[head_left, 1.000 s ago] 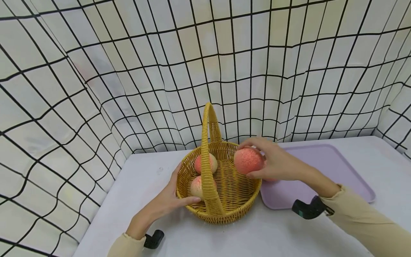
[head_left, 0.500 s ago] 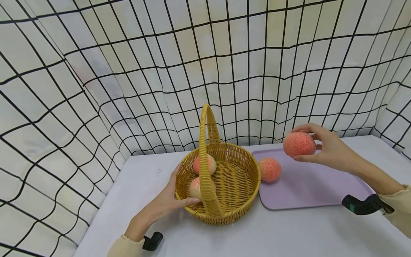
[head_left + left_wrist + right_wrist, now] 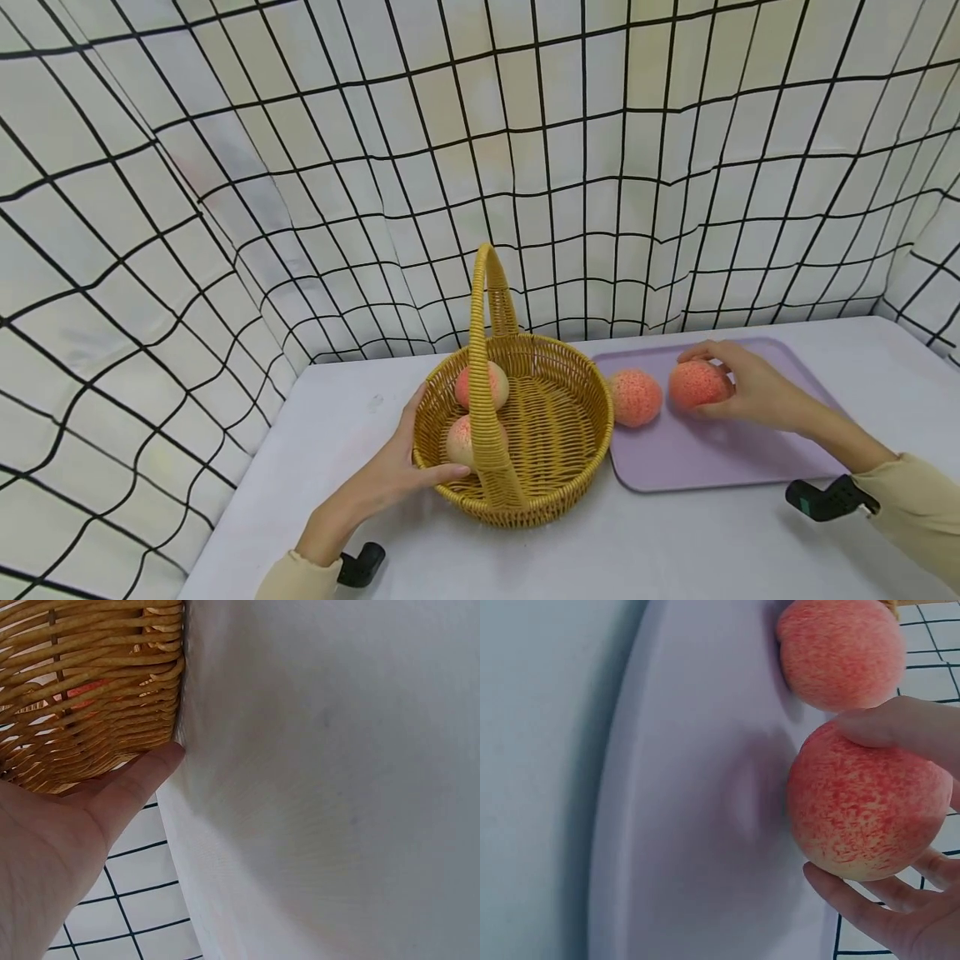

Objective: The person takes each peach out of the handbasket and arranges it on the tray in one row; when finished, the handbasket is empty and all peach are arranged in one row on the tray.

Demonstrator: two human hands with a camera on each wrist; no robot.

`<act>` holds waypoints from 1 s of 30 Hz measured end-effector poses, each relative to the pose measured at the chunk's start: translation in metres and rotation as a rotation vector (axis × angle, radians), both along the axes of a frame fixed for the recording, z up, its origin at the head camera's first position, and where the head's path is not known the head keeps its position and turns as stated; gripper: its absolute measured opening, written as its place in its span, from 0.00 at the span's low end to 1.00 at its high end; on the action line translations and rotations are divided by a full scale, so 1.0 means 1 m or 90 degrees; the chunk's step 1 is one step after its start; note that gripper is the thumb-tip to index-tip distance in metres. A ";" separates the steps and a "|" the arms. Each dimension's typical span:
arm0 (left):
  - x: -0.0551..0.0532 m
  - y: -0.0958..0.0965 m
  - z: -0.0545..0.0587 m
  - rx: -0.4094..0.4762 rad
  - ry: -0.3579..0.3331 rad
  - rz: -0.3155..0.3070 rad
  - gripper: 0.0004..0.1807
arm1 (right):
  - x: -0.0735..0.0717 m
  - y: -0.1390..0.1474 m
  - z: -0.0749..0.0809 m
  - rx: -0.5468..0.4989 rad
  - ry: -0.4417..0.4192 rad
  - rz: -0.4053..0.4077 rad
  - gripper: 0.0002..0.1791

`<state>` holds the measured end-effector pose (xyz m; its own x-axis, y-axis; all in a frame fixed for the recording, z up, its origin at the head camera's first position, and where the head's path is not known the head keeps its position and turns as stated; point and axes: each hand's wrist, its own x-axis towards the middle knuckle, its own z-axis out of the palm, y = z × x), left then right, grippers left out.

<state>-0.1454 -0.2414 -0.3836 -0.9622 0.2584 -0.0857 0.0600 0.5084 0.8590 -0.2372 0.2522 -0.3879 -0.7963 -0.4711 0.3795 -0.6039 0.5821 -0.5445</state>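
A yellow wicker basket (image 3: 557, 490) with a tall arched handle stands on the table. Two pale pink-and-cream peaches lie in its left side: one peach (image 3: 500, 385) towards the back, the other peach (image 3: 459, 442) partly behind the handle. My left hand (image 3: 397, 467) grips the basket's left rim, thumb over the edge and fingers along the outer wall. On the right, my right hand (image 3: 757, 392) holds a red peach (image 3: 866, 802) between thumb and fingers, low over the lilac tray (image 3: 675, 467). Another red peach (image 3: 636, 398) sits at the tray's left end, beside the basket.
A white table (image 3: 585, 558) bears the basket and tray. White fabric walls with a black grid (image 3: 420, 192) rise behind and at both sides. The basket's handle (image 3: 480, 350) stands upright across its opening.
My right hand has carried its peach from over the basket rightwards, then down to the tray. The tray's other peach has come into full sight. My left hand stays on the basket.
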 end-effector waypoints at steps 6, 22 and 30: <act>0.001 0.000 0.000 -0.002 -0.002 0.004 0.70 | 0.002 -0.005 -0.004 0.001 0.019 -0.008 0.36; -0.001 0.001 0.000 0.005 0.002 -0.002 0.70 | 0.002 -0.011 0.001 0.053 -0.089 -0.014 0.37; -0.001 0.000 0.000 0.001 0.002 -0.003 0.70 | 0.001 -0.010 0.004 0.039 -0.099 -0.056 0.37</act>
